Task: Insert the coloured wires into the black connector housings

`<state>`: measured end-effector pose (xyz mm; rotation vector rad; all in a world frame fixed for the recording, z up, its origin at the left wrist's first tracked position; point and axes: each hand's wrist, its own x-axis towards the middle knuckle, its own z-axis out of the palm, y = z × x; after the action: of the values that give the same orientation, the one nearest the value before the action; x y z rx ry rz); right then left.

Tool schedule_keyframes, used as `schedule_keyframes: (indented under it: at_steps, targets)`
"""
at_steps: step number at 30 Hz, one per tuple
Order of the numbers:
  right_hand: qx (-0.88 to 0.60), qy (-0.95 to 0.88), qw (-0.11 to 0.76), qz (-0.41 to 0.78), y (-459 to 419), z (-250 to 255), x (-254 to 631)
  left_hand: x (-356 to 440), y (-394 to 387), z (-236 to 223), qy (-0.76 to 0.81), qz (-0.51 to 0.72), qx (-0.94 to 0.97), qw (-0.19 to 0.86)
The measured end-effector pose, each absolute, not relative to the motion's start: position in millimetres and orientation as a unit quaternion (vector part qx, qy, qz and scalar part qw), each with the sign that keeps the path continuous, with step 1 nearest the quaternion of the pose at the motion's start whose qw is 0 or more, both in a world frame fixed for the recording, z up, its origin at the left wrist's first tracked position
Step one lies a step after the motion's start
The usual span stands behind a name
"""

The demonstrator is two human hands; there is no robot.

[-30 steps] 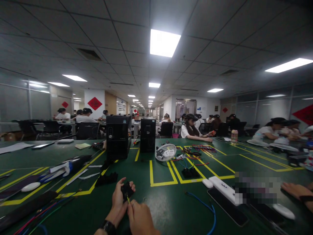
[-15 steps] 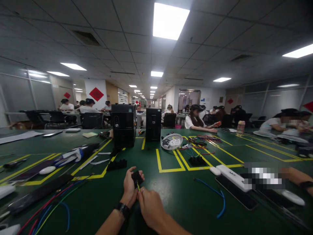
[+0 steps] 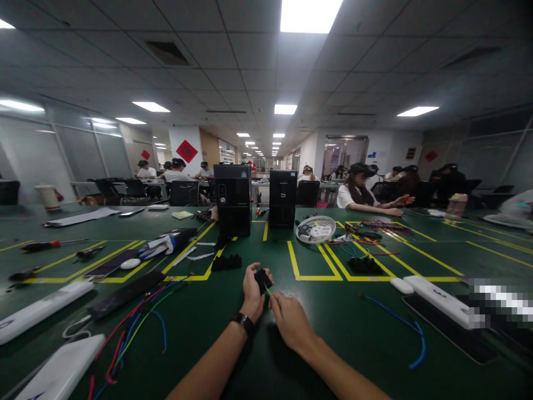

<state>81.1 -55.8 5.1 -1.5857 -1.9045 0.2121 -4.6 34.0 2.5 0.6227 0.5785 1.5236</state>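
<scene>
My left hand (image 3: 252, 289), with a black watch on the wrist, is closed round a small black connector block (image 3: 262, 279) held just above the green table (image 3: 333, 328). My right hand (image 3: 288, 316) pinches a thin yellow-green wire (image 3: 268, 291) whose end meets the underside of the block. Both hands are close together at the middle of the view. A second black block (image 3: 226, 262) lies on the table just beyond my left hand.
Coloured wires (image 3: 133, 333) and white and black bars lie at the left. A blue wire (image 3: 400, 328), a white bar (image 3: 441, 300) and a phone lie at the right. Two black computer towers (image 3: 233, 200) and a white fan grille (image 3: 315, 229) stand farther back. Other people sit at the tables behind.
The view has tilted down and shifted, so both forearms now show more fully. My hands stay together on the block and wire.
</scene>
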Motion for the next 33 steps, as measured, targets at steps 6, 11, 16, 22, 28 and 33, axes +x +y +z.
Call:
schedule_keyframes:
  at_steps: [6,11,16,22,28,33]
  targets:
    - [-0.605,-0.728,0.312,0.078,-56.2,4.1,76.3,-5.3,34.7,5.4,0.222,0.642,0.279,0.679]
    - [-0.563,-0.734,0.369,0.084,-58.7,24.5,83.8,-3.3,33.7,7.2,0.224,0.668,0.337,0.624]
    - [-0.575,-0.744,0.337,0.043,-61.4,23.3,88.2,2.9,26.6,25.2,0.190,0.669,0.297,0.655]
    - [-0.577,-0.748,0.323,0.058,-68.4,6.9,75.0,-4.5,18.1,28.9,0.180,0.652,0.275,0.684]
    - [-0.573,-0.708,0.395,0.123,-74.0,11.5,57.7,-4.4,24.8,15.1,0.247,0.689,0.316,0.604]
    - [-0.554,-0.708,0.420,0.125,-66.8,20.9,79.4,-1.6,27.2,21.8,0.208,0.644,0.278,0.682]
